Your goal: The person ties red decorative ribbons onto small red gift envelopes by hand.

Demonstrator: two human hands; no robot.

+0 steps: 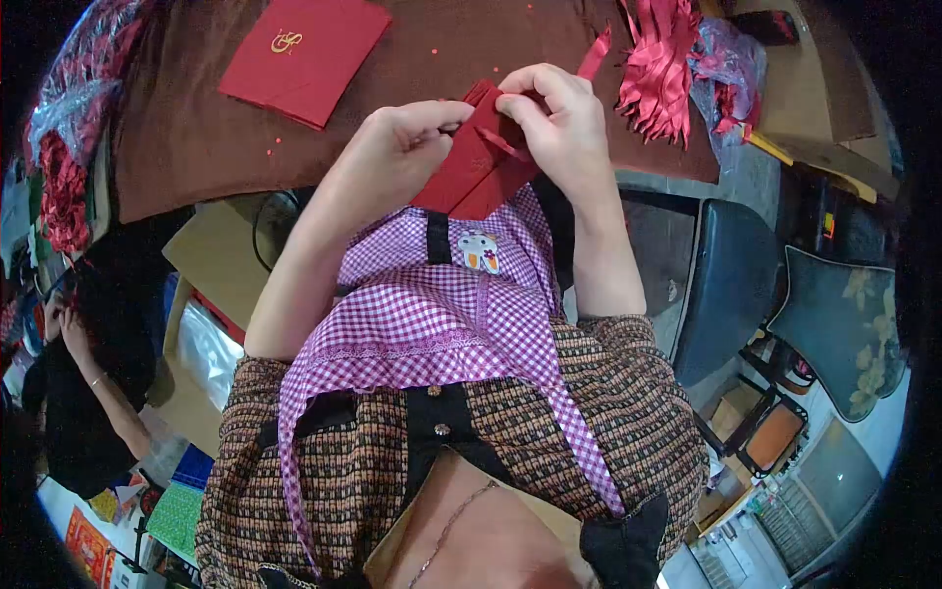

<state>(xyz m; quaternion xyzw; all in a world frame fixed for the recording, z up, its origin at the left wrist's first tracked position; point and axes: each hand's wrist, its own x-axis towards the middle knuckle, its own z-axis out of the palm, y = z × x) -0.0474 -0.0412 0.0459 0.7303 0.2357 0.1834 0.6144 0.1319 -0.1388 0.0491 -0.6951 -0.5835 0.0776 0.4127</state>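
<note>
A red paper bag [461, 177] with a faint gold mark is tilted between my hands, near the table's front edge. My left hand [407, 142] is closed, thumb and fingers pinching the bag's left upper edge. My right hand [561, 118] pinches at its upper right corner, thumb against forefinger. A red ribbon [502, 144] crosses the bag's front, and a ribbon end [596, 54] sticks out behind my right hand. The fingertips hide exactly where the ribbon meets the bag.
Flat red bags with a gold emblem [304, 59] lie on the brown cloth [186, 128]. A bunch of red ribbons [659, 74] hangs at the right, by a yellow-handled tool [770, 145]. Plastic-wrapped red ribbons [74, 137] are at far left. Another person's arm [113, 407] shows at left.
</note>
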